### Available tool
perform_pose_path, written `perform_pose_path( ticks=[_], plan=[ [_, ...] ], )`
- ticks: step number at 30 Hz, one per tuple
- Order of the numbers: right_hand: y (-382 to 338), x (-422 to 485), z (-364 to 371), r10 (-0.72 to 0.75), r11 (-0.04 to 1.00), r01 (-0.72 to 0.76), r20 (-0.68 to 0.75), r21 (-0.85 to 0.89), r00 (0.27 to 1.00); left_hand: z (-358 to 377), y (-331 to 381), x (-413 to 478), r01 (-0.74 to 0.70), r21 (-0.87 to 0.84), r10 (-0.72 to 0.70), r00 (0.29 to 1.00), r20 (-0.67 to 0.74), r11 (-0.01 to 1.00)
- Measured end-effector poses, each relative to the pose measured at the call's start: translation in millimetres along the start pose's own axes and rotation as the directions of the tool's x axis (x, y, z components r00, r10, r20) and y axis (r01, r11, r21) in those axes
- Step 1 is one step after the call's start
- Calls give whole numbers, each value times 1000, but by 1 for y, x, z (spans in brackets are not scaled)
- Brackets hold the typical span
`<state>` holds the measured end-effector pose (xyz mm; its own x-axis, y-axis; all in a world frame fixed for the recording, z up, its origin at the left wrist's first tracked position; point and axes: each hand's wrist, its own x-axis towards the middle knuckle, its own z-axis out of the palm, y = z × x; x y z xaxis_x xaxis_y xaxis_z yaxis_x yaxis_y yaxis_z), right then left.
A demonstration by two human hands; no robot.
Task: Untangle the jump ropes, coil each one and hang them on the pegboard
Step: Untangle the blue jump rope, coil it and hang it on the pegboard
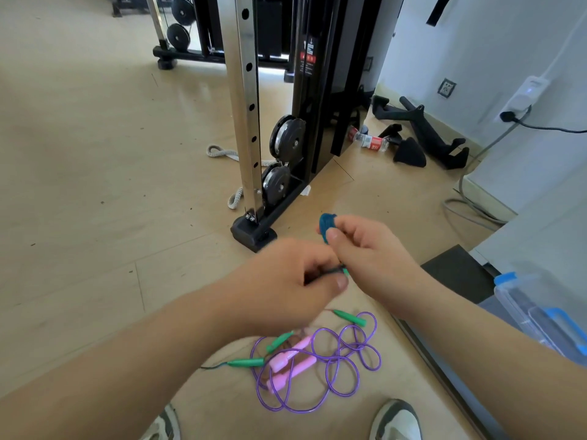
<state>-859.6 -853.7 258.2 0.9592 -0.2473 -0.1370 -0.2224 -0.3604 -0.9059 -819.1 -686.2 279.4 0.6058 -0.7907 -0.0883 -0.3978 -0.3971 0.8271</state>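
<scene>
Down by the person's shoes [397, 419], a purple jump rope [320, 346] lies in loose, overlapping loops on the pale floor [95, 185], its pink handles [290, 365] lying inside the tangle. Green handles [246, 362] lie in the same heap, one trailing a thin dark cord out to the left.

Above the pile, both hands meet. The left hand [295, 281] is curled tight, thumb pressed down, pinching a dark cord [330, 270] with a green tip poking out. The right hand [365, 249] is right against it, thumb and fingers pinching a small blue coil [326, 226] held up off the floor. It's a bit blurred, so I can't make out how the cord runs between the hands.

To the right, clear tubs with blue lids [540, 312] sit beside a black mat [457, 271]. Further back stands a cable machine [244, 90], with white rope [222, 152] on the floor around its post. A plastic bottle [368, 139] and black handle attachments [428, 138] lie by the wall.
</scene>
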Motion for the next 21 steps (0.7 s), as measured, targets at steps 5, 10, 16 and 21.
perform_pose_path(
  ticks=[5,10,16,21],
  plan=[
    [-10,-4,-3,48,957,-108,221,269,974,-25,-19,11,28,-31,-36,944,-327,999],
    [-14,-7,-3,124,884,-279,387,375,914,-18,-31,12,78,-160,-128,935,-331,984],
    [-23,-5,-4,144,686,-290,266,667,953,-13,-39,14,235,15,-228,956,-186,972],
    [-12,1,-4,221,749,-194,37,634,975,10,-35,1,160,281,-211,964,164,946]
  ],
)
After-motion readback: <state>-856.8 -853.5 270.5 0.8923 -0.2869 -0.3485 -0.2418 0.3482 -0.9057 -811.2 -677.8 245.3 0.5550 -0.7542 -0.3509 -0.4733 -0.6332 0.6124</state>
